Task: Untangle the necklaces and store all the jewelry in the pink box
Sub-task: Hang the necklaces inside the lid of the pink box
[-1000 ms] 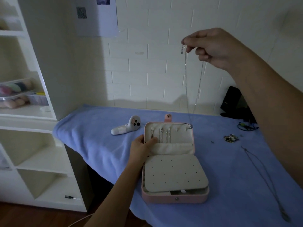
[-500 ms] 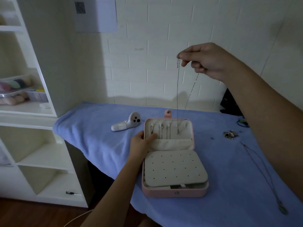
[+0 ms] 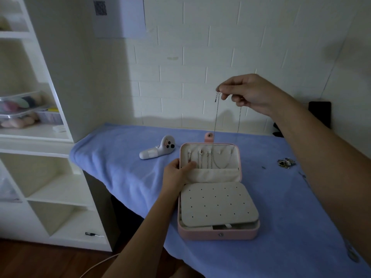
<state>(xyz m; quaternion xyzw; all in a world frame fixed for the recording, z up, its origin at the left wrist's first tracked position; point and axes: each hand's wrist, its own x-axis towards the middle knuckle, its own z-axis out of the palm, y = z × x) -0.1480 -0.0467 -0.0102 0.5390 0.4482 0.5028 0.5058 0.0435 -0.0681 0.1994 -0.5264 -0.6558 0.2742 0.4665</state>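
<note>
The pink box (image 3: 218, 234) lies open on the blue cloth (image 3: 124, 157), its lid standing upright with several chains hung inside. My left hand (image 3: 176, 174) grips the lid's left edge, thumb on the cream lining. My right hand (image 3: 249, 93) is raised above the lid and pinches a thin silver necklace (image 3: 215, 125) by its clasp end. The loop of the chain hangs down into the lid's right half. A small heap of jewelry (image 3: 286, 163) lies on the cloth to the right. Another long chain (image 3: 350, 251) trails along the right edge.
A white handheld controller (image 3: 157, 150) lies left of the box. A white shelf unit (image 3: 40, 137) with plastic bins stands at the left. A dark object (image 3: 319, 113) leans on the brick wall behind my right arm.
My right hand has come down and toward the box, lowering the necklace so its bottom loop now lies inside the lid. My left hand has kept its hold on the lid.
</note>
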